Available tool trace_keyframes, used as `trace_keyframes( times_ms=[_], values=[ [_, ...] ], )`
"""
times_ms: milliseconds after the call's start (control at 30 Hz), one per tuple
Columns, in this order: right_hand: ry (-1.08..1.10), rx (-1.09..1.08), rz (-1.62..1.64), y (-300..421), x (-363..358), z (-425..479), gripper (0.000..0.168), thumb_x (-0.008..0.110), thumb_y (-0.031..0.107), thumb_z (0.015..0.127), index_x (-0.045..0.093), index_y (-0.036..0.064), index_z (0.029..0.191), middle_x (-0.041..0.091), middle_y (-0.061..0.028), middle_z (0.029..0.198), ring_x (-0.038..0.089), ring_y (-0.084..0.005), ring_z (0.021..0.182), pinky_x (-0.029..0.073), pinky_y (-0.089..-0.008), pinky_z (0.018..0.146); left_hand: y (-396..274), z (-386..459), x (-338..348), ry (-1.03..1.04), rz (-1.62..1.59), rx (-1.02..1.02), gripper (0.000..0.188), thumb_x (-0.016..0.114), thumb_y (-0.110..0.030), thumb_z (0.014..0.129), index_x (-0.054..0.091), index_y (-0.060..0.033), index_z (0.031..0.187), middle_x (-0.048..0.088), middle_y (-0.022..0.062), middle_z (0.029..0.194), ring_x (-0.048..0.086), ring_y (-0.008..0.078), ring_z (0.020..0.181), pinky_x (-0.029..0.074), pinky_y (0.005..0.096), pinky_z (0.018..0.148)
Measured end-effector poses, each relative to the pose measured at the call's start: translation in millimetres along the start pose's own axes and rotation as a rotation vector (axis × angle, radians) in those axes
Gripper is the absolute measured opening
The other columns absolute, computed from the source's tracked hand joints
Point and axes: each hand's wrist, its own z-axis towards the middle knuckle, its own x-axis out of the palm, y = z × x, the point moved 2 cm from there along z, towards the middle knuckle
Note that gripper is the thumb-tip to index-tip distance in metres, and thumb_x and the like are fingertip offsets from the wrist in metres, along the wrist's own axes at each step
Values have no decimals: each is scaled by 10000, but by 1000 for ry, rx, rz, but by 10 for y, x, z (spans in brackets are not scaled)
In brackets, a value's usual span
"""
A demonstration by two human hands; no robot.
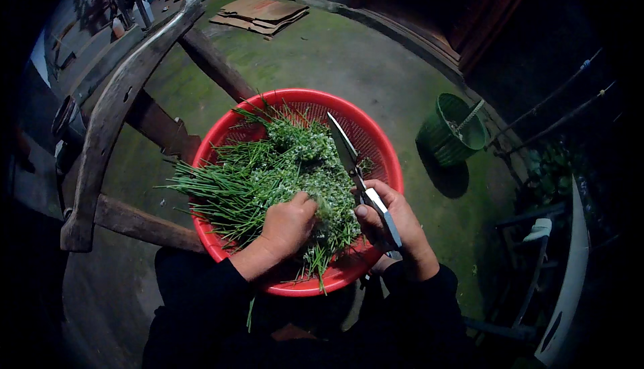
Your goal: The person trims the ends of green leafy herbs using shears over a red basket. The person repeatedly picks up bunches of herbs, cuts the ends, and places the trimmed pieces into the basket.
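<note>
A red plastic colander basket (395, 162) sits before me, heaped with flowering chives (297, 167). Their green stems point left and stick out past the rim, while the small white flower heads gather in the middle and right. My left hand (288, 224) is over the near part of the heap, fingers curled around some flower heads, which look blurred beside the thumb. In my right hand (400, 220), at the basket's right side, is a pair of scissors (373, 199) with pale grips. Its blades look closed and point up and away over the flowers.
A weathered wooden frame (108, 117) stands at the left, its bars reaching the basket. Flattened cardboard (261, 12) lies on the mossy concrete floor (322, 57). To the right are a green woven basket (450, 140) with a pale handle and a dark chair-like frame (533, 273).
</note>
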Motion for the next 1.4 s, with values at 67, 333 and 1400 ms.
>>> trace_keyframes(
  times_ms=[67,333,1400],
  values=[
    [1,9,-3,21,2,-9,342,708,183,789,523,78,1057,481,62,639,427,-31,486,319,-189,418,2,-6,12,17,-13,13,74,610,-102,711,563,-65,755,555,109,803,584,328,618,475,428,520],
    [118,-28,-189,39,-106,-9,539,705,243,793,414,55,1205,496,24,787,472,-56,699,399,-207,596,229,144,-421,-142,-1135,-424,128,622,-89,842,609,24,902,580,-21,730,514,43,648,427,209,569],
    [251,45,-487,-260,-36,82,546,682,323,809,409,64,1205,518,-19,758,501,-104,650,425,-253,562,480,144,-654,-234,-1497,-676,149,548,-244,909,530,-121,826,469,-45,582,340,23,404,259,169,356]
  ],
)
